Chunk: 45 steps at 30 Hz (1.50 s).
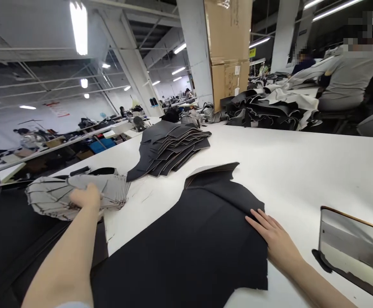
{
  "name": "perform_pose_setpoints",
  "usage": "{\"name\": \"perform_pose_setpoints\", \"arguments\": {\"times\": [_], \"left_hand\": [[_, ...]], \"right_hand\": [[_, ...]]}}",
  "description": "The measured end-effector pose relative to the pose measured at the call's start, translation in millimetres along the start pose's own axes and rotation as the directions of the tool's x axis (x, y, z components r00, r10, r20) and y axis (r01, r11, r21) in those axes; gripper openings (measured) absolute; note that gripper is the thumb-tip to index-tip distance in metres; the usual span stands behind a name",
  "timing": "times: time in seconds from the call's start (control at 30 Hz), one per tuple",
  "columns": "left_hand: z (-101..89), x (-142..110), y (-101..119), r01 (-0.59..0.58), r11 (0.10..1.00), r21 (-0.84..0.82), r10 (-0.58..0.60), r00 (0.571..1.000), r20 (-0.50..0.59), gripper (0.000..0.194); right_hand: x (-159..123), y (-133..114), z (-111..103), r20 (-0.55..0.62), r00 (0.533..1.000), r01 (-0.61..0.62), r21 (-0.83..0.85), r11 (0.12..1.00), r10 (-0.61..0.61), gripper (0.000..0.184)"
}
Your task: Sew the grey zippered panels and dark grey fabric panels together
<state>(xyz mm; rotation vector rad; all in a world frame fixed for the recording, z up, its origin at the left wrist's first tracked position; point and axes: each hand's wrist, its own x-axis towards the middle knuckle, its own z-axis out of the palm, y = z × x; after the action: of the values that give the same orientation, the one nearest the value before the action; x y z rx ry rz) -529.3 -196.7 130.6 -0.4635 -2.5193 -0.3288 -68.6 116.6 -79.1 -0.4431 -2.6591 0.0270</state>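
Tabletop [301,167], white, under tube lights [79,28]; left hand [87,196] on grey bundle [50,194], grip unclear, right hand [272,231] flat on black fabric [186,239].

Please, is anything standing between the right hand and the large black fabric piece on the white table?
Nothing visible: the right hand rests directly on the fabric piece, at its right edge.

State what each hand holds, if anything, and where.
The left hand is on the middle of the grey bundle, the right hand on the black panel near its right edge; whether either grips cannot be told.
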Motion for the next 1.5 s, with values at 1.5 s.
{"name": "perform_pose_setpoints", "arguments": {"times": [1.5], "left_hand": [[16.8,-361.3,452.7,-0.788,0.032,-0.615,0.987,-0.070,0.142,0.055]], "right_hand": [[-177.1,67.3,-119.5,0.128,0.988,-0.126,0.370,0.921,0.084,0.029]]}}
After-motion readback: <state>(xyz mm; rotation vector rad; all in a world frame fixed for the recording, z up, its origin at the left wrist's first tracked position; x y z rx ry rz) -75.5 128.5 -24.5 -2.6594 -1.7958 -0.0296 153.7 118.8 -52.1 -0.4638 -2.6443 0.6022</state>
